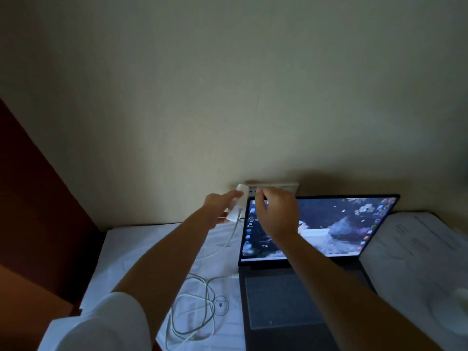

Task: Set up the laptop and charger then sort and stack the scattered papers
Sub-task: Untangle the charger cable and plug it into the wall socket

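Fingers of left hand (217,206) wrapped round white charger (236,203), held up against wall beside socket plate (274,186). Right hand (277,214) raised at socket, fingertips curled onto its lower edge; firmness of grip impossible to tell. White cable (200,307) hanging from charger, looped over scattered papers (141,252) left of open, lit laptop (311,224). More papers (415,252) heaped right of laptop.
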